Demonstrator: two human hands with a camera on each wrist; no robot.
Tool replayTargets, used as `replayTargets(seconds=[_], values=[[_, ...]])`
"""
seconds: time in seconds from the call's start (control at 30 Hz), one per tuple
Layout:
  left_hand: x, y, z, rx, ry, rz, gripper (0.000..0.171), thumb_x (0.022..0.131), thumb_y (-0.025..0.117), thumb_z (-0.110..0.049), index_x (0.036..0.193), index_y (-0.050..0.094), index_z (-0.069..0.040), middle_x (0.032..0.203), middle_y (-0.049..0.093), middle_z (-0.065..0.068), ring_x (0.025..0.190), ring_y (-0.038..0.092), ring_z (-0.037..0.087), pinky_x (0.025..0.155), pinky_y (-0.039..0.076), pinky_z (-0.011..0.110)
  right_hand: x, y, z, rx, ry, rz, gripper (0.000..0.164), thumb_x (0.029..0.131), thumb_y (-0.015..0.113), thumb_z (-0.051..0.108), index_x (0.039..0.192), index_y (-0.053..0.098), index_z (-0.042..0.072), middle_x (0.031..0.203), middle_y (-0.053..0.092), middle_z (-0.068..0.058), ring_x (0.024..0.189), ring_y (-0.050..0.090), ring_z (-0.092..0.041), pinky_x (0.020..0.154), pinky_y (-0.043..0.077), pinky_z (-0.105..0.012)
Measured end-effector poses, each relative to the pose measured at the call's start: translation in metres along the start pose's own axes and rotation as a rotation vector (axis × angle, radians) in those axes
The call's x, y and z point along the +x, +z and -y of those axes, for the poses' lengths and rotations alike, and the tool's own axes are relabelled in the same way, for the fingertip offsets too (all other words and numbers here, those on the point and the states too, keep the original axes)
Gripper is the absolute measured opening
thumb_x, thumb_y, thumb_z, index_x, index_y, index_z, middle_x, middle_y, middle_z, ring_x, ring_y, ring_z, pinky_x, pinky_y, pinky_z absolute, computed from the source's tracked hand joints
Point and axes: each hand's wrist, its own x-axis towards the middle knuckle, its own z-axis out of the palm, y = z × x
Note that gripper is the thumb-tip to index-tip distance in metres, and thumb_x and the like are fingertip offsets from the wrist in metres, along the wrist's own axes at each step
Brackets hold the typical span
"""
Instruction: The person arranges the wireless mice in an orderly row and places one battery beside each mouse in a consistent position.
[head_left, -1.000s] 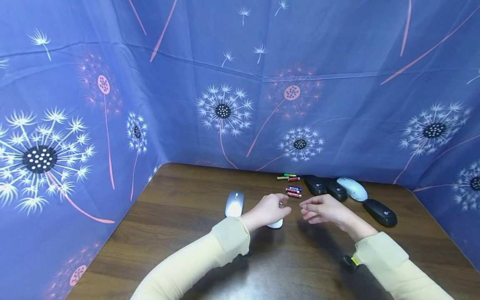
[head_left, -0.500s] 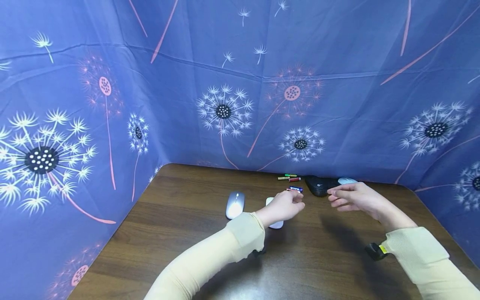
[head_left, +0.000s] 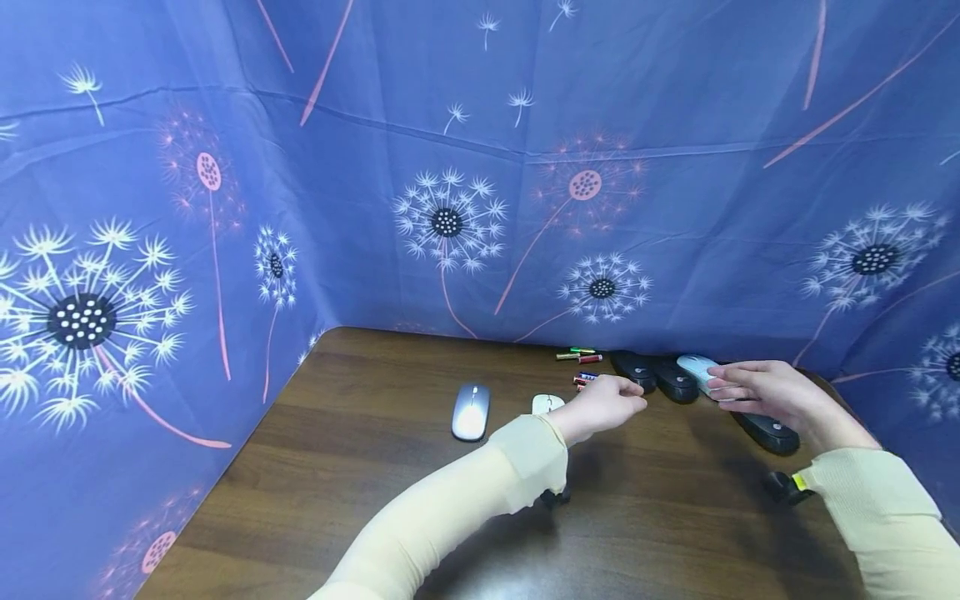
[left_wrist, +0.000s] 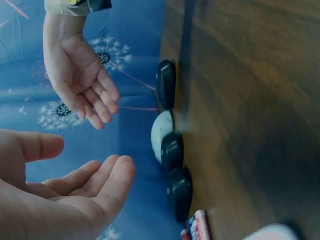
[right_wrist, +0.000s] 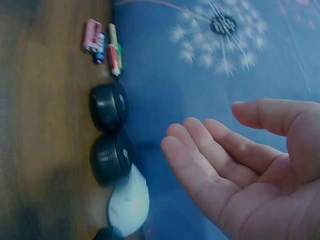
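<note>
My left hand (head_left: 606, 406) hangs over the table with relaxed fingers, holding nothing. Beneath and beside it are a white mouse (head_left: 547, 403), partly hidden by the arm, and several batteries (head_left: 585, 378). Over at the right, my right hand (head_left: 780, 393) hovers with its fingers loosely extended and nothing in them. It is nearest a pale blue mouse (head_left: 696, 367) and a black mouse (head_left: 772, 435), and covers part of both. Two more black mice stand side by side along the back, one (head_left: 630, 365) left of the other (head_left: 677, 382).
A silver mouse (head_left: 471, 412) lies left of the white one. More batteries (head_left: 579, 356) lie by the back edge of the brown wooden table (head_left: 360, 450). Blue dandelion-print cloth (head_left: 360, 233) rises behind and at both sides.
Both hands have moved to the right above the table, the right hand farther. The white mouse's front shows more, while the left hand now covers part of the nearer batteries. The mice stay put.
</note>
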Motion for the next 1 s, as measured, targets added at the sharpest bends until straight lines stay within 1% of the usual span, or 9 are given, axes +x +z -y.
replayTargets(seconds=[0.1, 0.27, 0.33, 0.43, 0.57, 0.7, 0.8, 0.9, 1.0], values=[[0.005, 0.011, -0.001, -0.011, -0.021, -0.010, 0.027, 0.089, 0.063, -0.020, 0.113, 0.067, -0.010, 0.109, 0.068, -0.003, 0.098, 0.060, 0.005, 0.079, 0.047, 0.017, 0.001, -0.014, -0.008, 0.039, -0.001, -0.013, 0.040, 0.101, 0.042, 0.021, 0.131, 0.044, -0.006, 0.095, 0.068, 0.010, 0.089, 0.067, -0.007, 0.081, 0.055, -0.030], [0.011, 0.025, -0.004, -0.020, -0.054, -0.023, 0.023, 0.088, 0.064, -0.019, 0.109, 0.069, -0.009, 0.102, 0.069, -0.003, 0.093, 0.061, 0.005, 0.076, 0.046, 0.017, 0.002, -0.027, -0.021, 0.242, 0.012, -0.045, 0.021, 0.100, 0.047, 0.017, 0.102, 0.067, 0.013, 0.088, 0.070, 0.007, 0.083, 0.068, -0.009, 0.079, 0.056, -0.029], [0.013, 0.031, -0.004, -0.079, -0.074, -0.018, 0.020, 0.088, 0.063, -0.016, 0.106, 0.069, -0.008, 0.093, 0.069, -0.001, 0.086, 0.062, 0.007, 0.072, 0.047, 0.018, 0.001, -0.030, -0.026, 0.379, 0.004, -0.059, 0.027, 0.098, 0.048, 0.013, 0.083, 0.069, 0.023, 0.085, 0.071, 0.003, 0.080, 0.068, -0.011, 0.076, 0.056, -0.029], [0.016, 0.039, -0.003, -0.224, -0.111, -0.015, 0.016, 0.088, 0.062, -0.011, 0.101, 0.068, -0.004, 0.081, 0.068, 0.004, 0.079, 0.064, 0.013, 0.067, 0.050, 0.021, 0.000, -0.033, -0.031, 0.485, 0.001, -0.120, 0.028, 0.097, 0.050, 0.010, 0.079, 0.069, 0.021, 0.081, 0.070, 0.003, 0.076, 0.069, -0.012, 0.073, 0.057, -0.028], [0.020, 0.048, -0.001, -0.378, -0.140, -0.006, 0.013, 0.088, 0.060, -0.008, 0.097, 0.066, 0.000, 0.086, 0.069, 0.008, 0.083, 0.067, 0.020, 0.074, 0.055, 0.030, 0.000, -0.037, -0.034, 0.341, 0.023, -0.252, 0.015, 0.098, 0.049, 0.015, 0.105, 0.058, 0.006, 0.077, 0.066, 0.011, 0.073, 0.066, -0.007, 0.070, 0.056, -0.025], [0.024, 0.057, 0.001, -0.462, -0.159, 0.004, 0.014, 0.089, 0.059, -0.006, 0.098, 0.065, 0.003, 0.092, 0.070, 0.013, 0.089, 0.068, 0.025, 0.082, 0.054, 0.039, 0.003, -0.038, -0.038, 0.094, 0.052, -0.372, 0.049, 0.099, 0.042, 0.017, 0.133, 0.031, -0.016, 0.074, 0.058, 0.020, 0.070, 0.062, 0.001, 0.068, 0.056, -0.022], [0.027, 0.065, 0.003, -0.503, -0.164, 0.006, 0.016, 0.090, 0.058, -0.006, 0.099, 0.064, 0.005, 0.093, 0.069, 0.016, 0.093, 0.067, 0.029, 0.084, 0.054, 0.041, 0.005, -0.037, -0.045, 0.001, 0.041, -0.457, 0.057, 0.098, 0.041, 0.016, 0.134, 0.024, -0.024, 0.071, 0.053, 0.024, 0.065, 0.059, 0.005, 0.065, 0.055, -0.019], [0.029, 0.072, 0.004, -0.529, -0.161, 0.012, 0.017, 0.090, 0.057, -0.006, 0.101, 0.063, 0.006, 0.093, 0.069, 0.017, 0.095, 0.066, 0.032, 0.084, 0.053, 0.041, 0.004, -0.037, -0.053, -0.097, 0.044, -0.551, 0.054, 0.095, 0.044, 0.017, 0.130, 0.033, -0.023, 0.067, 0.051, 0.026, 0.061, 0.055, 0.009, 0.060, 0.053, -0.016], [0.030, 0.079, 0.005, -0.553, -0.161, 0.015, 0.016, 0.089, 0.057, -0.005, 0.100, 0.063, 0.006, 0.091, 0.069, 0.016, 0.095, 0.066, 0.032, 0.084, 0.053, 0.042, 0.003, -0.038, -0.060, -0.250, 0.095, -0.650, 0.052, 0.092, 0.047, 0.021, 0.127, 0.043, -0.019, 0.067, 0.061, 0.012, 0.066, 0.060, -0.002, 0.069, 0.051, -0.020]])
